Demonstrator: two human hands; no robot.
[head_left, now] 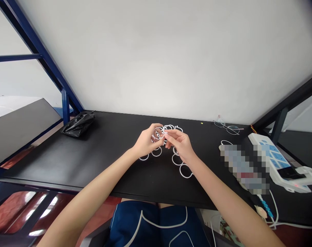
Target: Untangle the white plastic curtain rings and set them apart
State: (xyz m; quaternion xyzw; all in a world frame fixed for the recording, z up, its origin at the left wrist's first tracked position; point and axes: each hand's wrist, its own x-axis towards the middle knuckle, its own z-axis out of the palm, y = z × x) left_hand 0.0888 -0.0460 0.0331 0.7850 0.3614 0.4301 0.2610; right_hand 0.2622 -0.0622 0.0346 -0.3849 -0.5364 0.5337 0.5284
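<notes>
White looped cord [168, 127] gripped w/ both hands, mid-table

Clock centred on the bunched cord, 12 = wall [156, 68]. Bunch is over black table [114, 137]; can't tell if it touches. More white loops spread below, abt 8 & 5 o'clock.

L hand [145, 140], btwn 8 & 9: thumb & fingers clamped round the bunch, rings showing in the gap. R hand [183, 142], abt 4: thumb & index pinched tog. on the cord at centre; other fingers curled under. Exact pinch pt too small to read.

Rest: black plastic bag [78, 124] at 9, nr table's far L end. Eyeglasses [233, 130] at 3, nr wall. Pixelated item [243, 168] btwn 3 & 4; white power strip [258, 140] further out, same direction, w/ white adapter [309, 175] at its near end.
</notes>
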